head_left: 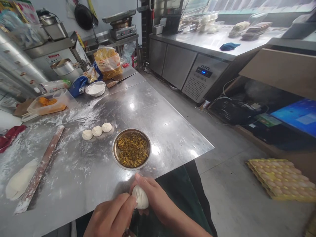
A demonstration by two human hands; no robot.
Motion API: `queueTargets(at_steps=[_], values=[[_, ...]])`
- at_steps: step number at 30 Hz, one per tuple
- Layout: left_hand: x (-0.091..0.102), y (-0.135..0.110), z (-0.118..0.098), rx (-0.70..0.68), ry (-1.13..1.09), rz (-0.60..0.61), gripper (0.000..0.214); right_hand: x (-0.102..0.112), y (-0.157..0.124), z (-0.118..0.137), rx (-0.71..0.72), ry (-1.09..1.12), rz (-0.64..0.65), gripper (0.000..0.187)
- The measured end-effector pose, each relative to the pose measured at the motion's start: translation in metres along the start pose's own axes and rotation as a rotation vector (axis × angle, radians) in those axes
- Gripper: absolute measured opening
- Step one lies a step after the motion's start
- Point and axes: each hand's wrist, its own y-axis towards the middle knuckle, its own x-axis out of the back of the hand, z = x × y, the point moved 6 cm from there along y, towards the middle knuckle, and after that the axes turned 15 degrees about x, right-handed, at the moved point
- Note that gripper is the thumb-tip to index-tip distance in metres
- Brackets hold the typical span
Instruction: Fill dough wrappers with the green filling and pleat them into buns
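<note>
A white dough bun with pleats is held between my two hands, just off the near edge of the steel table. My right hand curls around its right side with the thumb on top. On the other side, my left hand pinches the dough with fingertips and thumb. Just beyond my hands stands a round metal bowl of chopped yellow-brown filling. Three shaped buns sit in a row left of the bowl.
A dough piece lies beside a floury wooden strip at left. Toward the back are a plastic tub, a bowl of white powder and a yellow bag. Trays of eggs are on the right.
</note>
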Motion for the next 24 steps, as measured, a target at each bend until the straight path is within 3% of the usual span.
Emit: queueTargets(at_steps=[4,7,11,16,20,24], values=[[-0.011,-0.006,0.006,0.078,-0.106,0.036,0.041,0.002,0.001,-0.006,-0.014,0.008,-0.022,0.072],[-0.02,-0.012,0.014,0.183,-0.224,0.101,0.032,0.002,0.002,-0.009,-0.007,0.033,-0.005,0.07],[-0.025,-0.012,0.013,0.208,-0.299,0.18,0.034,0.002,0.002,-0.012,0.001,0.075,-0.031,0.069],[-0.029,-0.006,0.016,0.328,-0.396,0.211,0.022,-0.005,0.001,-0.015,0.008,0.074,0.002,0.065],[-0.007,0.007,0.033,0.385,-0.285,0.144,0.013,0.0,-0.006,-0.005,0.111,-0.067,0.01,0.057],[0.023,0.039,0.08,0.584,-0.104,0.114,0.009,0.04,-0.01,0.034,0.393,-0.225,-0.275,0.045]])
